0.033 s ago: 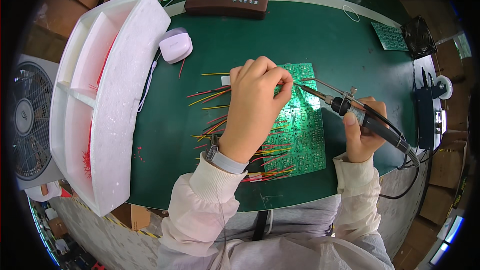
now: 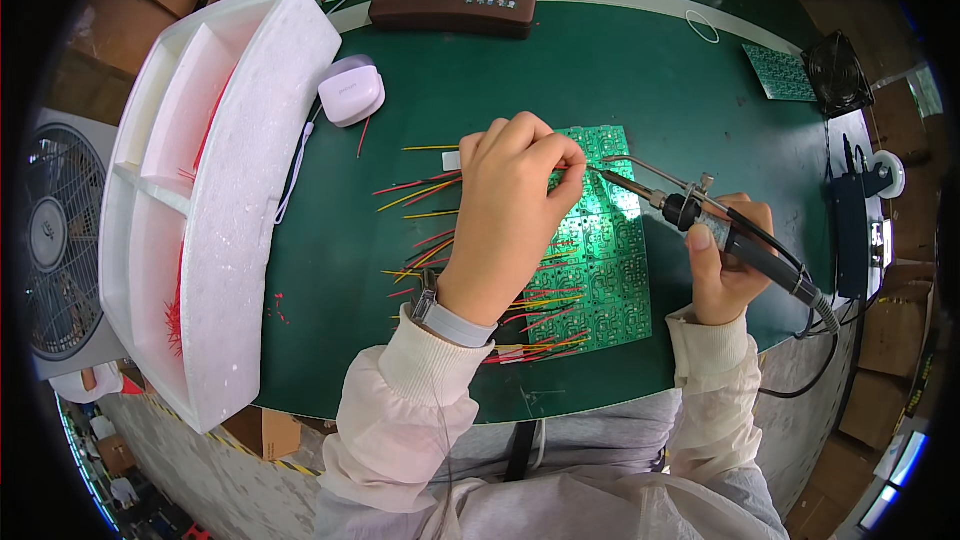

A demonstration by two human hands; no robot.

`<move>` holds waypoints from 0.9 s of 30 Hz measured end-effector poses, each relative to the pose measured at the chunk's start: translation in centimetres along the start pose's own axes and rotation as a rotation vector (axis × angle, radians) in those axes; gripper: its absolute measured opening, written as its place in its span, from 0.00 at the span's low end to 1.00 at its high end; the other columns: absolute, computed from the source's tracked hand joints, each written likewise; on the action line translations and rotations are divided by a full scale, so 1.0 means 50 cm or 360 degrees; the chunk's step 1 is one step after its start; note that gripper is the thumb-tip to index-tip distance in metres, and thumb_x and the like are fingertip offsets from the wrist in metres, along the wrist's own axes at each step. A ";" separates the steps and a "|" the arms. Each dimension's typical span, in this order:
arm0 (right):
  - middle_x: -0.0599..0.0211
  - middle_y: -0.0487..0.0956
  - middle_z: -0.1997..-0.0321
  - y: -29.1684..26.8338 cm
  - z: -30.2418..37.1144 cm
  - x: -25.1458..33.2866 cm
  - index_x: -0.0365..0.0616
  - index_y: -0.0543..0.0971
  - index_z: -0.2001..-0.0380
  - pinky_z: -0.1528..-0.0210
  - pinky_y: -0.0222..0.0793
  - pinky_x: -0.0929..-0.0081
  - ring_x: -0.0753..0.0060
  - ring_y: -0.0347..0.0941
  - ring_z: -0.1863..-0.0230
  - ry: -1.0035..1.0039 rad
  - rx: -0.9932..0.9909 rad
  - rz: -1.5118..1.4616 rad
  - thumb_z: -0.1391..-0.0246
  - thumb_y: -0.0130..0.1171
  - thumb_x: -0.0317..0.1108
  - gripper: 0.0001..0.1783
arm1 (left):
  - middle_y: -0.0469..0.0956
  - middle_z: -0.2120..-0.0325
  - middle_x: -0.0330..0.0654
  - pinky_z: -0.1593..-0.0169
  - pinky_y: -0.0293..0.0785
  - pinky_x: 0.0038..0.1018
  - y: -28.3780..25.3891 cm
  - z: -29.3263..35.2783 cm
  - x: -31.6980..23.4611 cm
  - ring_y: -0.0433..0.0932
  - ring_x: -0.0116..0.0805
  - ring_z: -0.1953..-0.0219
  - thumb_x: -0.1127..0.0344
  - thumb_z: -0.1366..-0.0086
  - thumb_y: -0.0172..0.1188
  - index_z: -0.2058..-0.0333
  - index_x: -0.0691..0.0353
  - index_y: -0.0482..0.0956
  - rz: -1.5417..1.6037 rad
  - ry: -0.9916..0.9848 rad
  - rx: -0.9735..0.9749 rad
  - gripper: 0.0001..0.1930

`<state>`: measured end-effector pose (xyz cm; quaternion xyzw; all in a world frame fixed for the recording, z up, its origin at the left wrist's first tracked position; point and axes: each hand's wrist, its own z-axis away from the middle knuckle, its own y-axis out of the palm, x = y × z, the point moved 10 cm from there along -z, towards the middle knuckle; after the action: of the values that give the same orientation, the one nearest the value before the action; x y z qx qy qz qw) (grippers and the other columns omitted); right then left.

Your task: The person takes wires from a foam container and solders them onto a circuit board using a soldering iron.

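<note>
A green circuit board panel [image 2: 615, 285] lies on the table with rows of red, yellow and black wires [image 2: 420, 192] along its left side. My left hand [image 2: 508, 210] is over the panel's upper left part, thumb and forefinger pinched on a thin wire whose end is mostly hidden by the fingers. In my right hand [image 2: 728, 265] is a soldering iron [image 2: 682, 210], gripped like a pen, with a thin curved metal tube clamped alongside. Its tip points left and comes close to my left fingertips, above the board. Whether the tip touches the wire I cannot tell.
On the left stands a white foam tray [image 2: 225, 230] with red wires in its compartments. A lilac case [image 2: 352, 96] and a brown pencil box [image 2: 454, 4] lie farther back. At the right are a small black fan [image 2: 838, 75] and the iron's cable [image 2: 825, 365].
</note>
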<state>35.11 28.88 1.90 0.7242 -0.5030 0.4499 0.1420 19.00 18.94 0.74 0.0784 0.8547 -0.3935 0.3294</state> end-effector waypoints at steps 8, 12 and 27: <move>0.65 0.70 0.79 0.004 -0.003 0.006 0.35 0.69 0.75 0.74 0.59 0.83 0.78 0.63 0.77 -0.0026 0.0032 0.0032 0.61 0.62 0.34 0.16 | 0.67 0.79 0.33 0.60 0.56 0.27 -0.001 -0.001 -0.006 0.68 0.29 0.72 0.73 0.55 0.60 0.77 0.59 0.74 -0.0057 0.0016 0.0009 0.04; 0.65 0.70 0.79 0.005 -0.001 0.008 0.35 0.68 0.75 0.74 0.59 0.83 0.78 0.63 0.78 -0.0028 0.0017 0.0043 0.61 0.62 0.34 0.16 | 0.67 0.79 0.33 0.60 0.56 0.27 -0.002 0.000 -0.008 0.67 0.29 0.72 0.73 0.55 0.60 0.78 0.59 0.74 -0.0083 0.0028 0.0008 0.04; 0.64 0.69 0.77 -0.016 0.000 0.008 0.33 0.68 0.75 0.72 0.60 0.81 0.75 0.64 0.76 -0.0065 -0.0079 -0.0016 0.61 0.62 0.33 0.16 | 0.65 0.79 0.35 0.62 0.57 0.28 -0.013 -0.001 -0.022 0.65 0.32 0.73 0.73 0.56 0.60 0.81 0.60 0.72 -0.0113 0.0124 -0.0099 0.05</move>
<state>35.83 29.02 2.42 0.7320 -0.5131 0.4216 0.1520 19.56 18.66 1.85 0.0531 0.8810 -0.3747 0.2839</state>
